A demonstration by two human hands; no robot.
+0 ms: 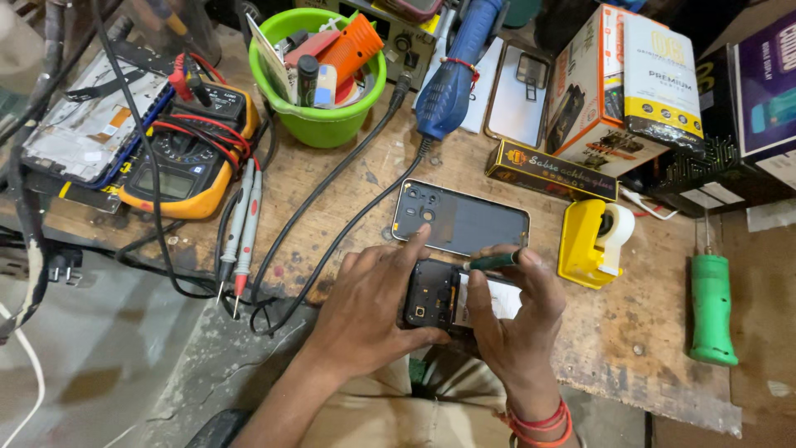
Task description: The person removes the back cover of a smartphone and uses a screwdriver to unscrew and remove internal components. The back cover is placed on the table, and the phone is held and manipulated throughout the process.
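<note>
At the near edge of the bench [630, 332], the left hand [365, 307] closes its grip around the opened phone [435, 294], which lies partly hidden beneath both hands. The right hand [518, 319] pinches a green screwdriver [491, 262] over it; its tip is hard to make out. The removed back cover [461, 219] lies just beyond, touching a left fingertip. Bare wood opens rightward toward the yellow tape dispenser [590, 242].

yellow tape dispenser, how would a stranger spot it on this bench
Start at the wooden workbench, then look just beyond the right hand. The tape dispenser stands there, a blocky bright yellow holder carrying a white roll, unlike the green-handled tool farther right.
</note>
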